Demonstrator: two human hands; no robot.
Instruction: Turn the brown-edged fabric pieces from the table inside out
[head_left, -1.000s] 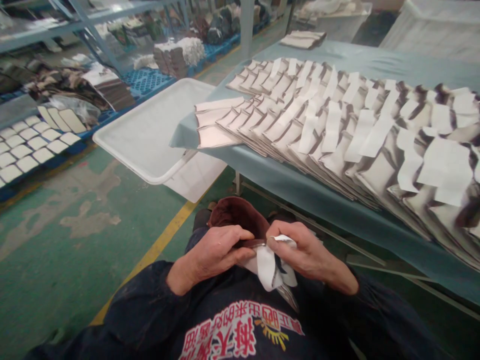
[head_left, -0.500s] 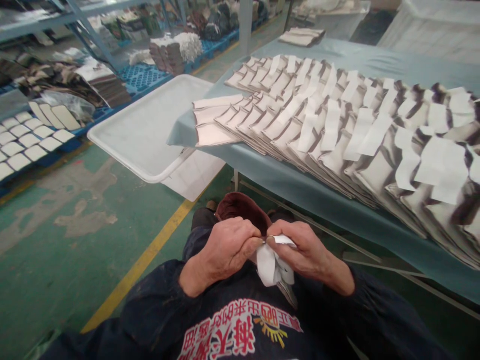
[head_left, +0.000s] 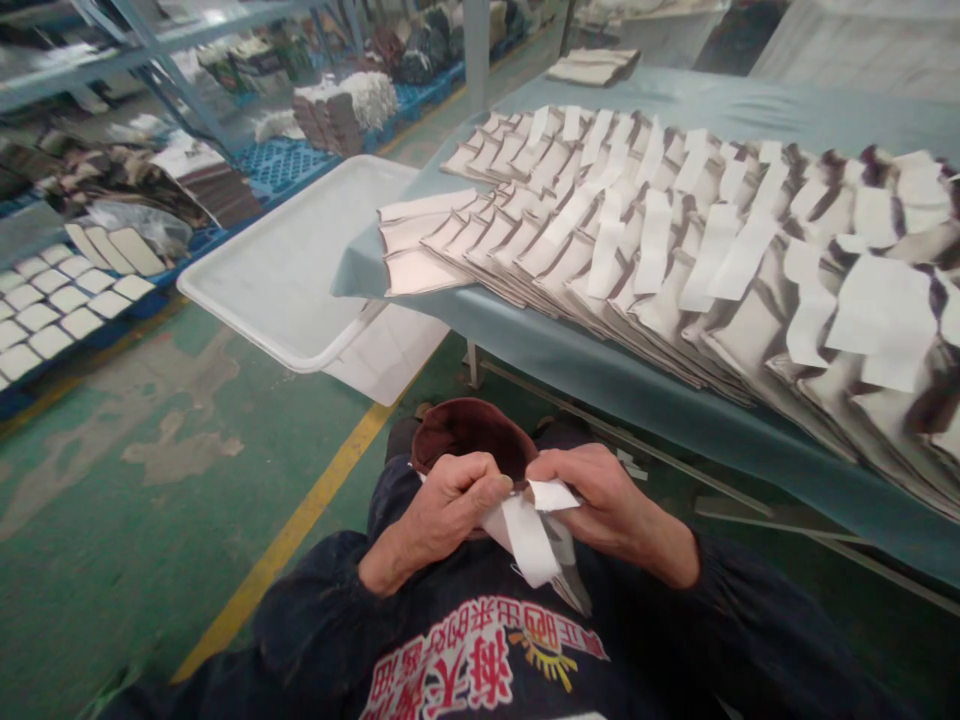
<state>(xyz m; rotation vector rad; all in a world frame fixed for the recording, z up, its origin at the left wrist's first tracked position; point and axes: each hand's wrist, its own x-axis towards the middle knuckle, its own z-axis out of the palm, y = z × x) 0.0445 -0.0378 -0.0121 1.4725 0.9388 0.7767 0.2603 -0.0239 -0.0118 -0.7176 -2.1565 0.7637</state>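
Over the person's lap, just in front of the printed apron (head_left: pixel 480 665), lay the brown fabric piece (head_left: pixel 474 428), its dark mouth gaping beyond the fingers and its paler end slanting down toward the apron's right side. Its long axis, as far as the hands let it show, ran from far left to near right, the rounded opening pointing away from the body. The left hand (head_left: pixel 450 508) was closed, thumb and fingers pinched on the near rim of the piece. The right hand (head_left: pixel 616 508), a little apart from it, was closed too, gripping a short white tab (head_left: pixel 553 495) by the same rim. A white strip (head_left: pixel 531 545) hung from between the hands over the pale end, pointing down and slightly right; whether tab and strip were one length could not be told. Past the hands and to the right stood the bench (head_left: pixel 570 352) under its blue-green cover, bearing overlapping rows of pale folded pieces (head_left: pixel 517 235) with white strips lying across many of them. Beside its left corner sat a white plastic tub (head_left: pixel 292 270), and a yellow line (head_left: pixel 300 525) crossed the green floor (head_left: pixel 135 560) at a slant. Farther left, blue pallets (head_left: pixel 281 165) held stacked and heaped material.
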